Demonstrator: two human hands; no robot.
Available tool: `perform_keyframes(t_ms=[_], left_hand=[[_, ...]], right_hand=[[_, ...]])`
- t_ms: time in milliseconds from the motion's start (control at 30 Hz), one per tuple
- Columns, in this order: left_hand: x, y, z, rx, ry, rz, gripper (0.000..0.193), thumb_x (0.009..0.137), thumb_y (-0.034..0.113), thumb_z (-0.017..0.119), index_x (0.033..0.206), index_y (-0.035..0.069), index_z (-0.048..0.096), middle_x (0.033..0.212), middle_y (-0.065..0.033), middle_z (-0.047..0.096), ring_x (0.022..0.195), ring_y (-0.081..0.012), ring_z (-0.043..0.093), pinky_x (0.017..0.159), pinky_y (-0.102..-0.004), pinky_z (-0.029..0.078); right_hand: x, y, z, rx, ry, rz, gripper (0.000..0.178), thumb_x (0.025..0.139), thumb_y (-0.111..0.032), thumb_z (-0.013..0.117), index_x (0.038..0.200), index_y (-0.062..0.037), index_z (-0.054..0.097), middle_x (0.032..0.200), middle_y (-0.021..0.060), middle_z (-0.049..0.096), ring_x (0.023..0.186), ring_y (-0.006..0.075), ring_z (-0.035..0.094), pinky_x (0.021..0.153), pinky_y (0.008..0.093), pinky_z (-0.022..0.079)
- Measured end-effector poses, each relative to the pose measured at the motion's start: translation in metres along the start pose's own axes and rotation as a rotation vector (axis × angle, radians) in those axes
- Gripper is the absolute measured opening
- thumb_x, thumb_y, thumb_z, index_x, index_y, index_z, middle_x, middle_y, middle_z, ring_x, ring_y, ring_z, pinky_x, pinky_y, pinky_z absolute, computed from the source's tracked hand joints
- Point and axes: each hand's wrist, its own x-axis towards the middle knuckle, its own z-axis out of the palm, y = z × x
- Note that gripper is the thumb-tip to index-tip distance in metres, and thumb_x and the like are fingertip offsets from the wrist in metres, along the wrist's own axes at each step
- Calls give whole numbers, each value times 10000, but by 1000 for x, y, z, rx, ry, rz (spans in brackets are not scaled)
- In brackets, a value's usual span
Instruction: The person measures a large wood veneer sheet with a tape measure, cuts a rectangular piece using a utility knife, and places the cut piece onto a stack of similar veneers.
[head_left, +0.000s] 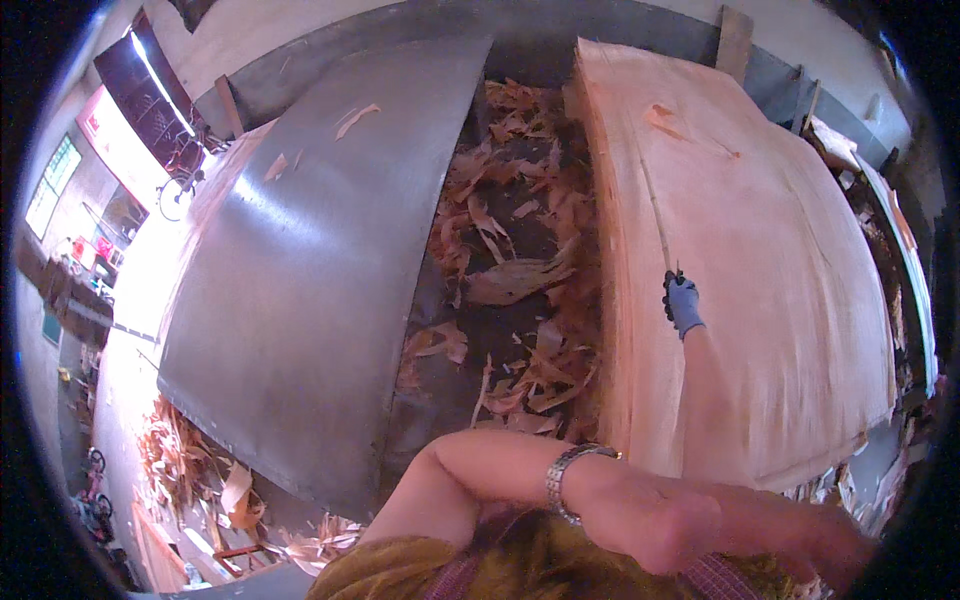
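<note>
My right hand (682, 302), in a blue glove with dark fingertips, is closed on the stack of pale wood veneer sheets (770, 300). A small thin tool (679, 268) sticks up from its fingers; its exact kind is too small to make out. A long thin line, perhaps a split or a cut, runs along the top sheet from the hand toward the far end. My bare left hand (645, 515), with a metal watch (560, 485) at the wrist, crosses low in front of my body over my right arm. Its fingers are blurred.
To the left stands a wide table with a smooth grey metal top (300, 270), bearing a few veneer scraps. Torn veneer strips (520, 280) fill the gap between table and stack. More scraps (175, 450) lie at the lower left. A bicycle (175, 198) stands by the bright doorway.
</note>
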Motion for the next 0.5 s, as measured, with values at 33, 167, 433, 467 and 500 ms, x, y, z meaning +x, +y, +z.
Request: perform_keyframes(t_ms=[33, 167, 433, 467, 500], left_hand=[[8, 7, 1, 31, 31, 30, 688, 869, 418, 383, 1217, -157, 531, 1165, -323, 579, 1118, -367, 581, 1009, -412, 449], [77, 109, -44, 633, -393, -369, 887, 879, 658, 248, 1307, -92, 453, 1272, -243, 511, 1226, -331, 475, 1040, -390, 356], [219, 239, -116, 423, -357, -688, 820, 897, 637, 280, 1327, -40, 453, 1266, -207, 527, 1200, -294, 503, 1017, -377, 376], [237, 256, -125, 436, -334, -701, 817, 899, 639, 283, 1331, -33, 453, 1266, -202, 531, 1195, -288, 507, 1012, -374, 379], [250, 271, -134, 454, -308, -716, 813, 902, 642, 286, 1336, -25, 452, 1266, -196, 535, 1190, -281, 512, 1008, -372, 383]], right_hand=[[1, -1, 8, -16, -25, 17, 448, 934, -466, 522, 672, -107, 468, 512, 39, 507, 361, 169, 465, 330, 338, 363], [49, -3, 4, -109, -16, 20, 463, 938, -472, 513, 675, -93, 472, 512, 47, 514, 372, 166, 482, 335, 332, 377], [169, 10, 12, -244, 98, -237, 387, 955, -367, 499, 741, -56, 587, 571, 126, 596, 420, 253, 574, 409, 399, 450], [172, 4, 21, -247, 117, -334, 382, 957, -355, 494, 749, -51, 596, 580, 131, 605, 428, 258, 584, 421, 405, 461], [168, 1, 29, -220, -20, -156, 345, 958, -347, 501, 800, -53, 591, 613, 133, 620, 487, 262, 608, 449, 409, 471]])
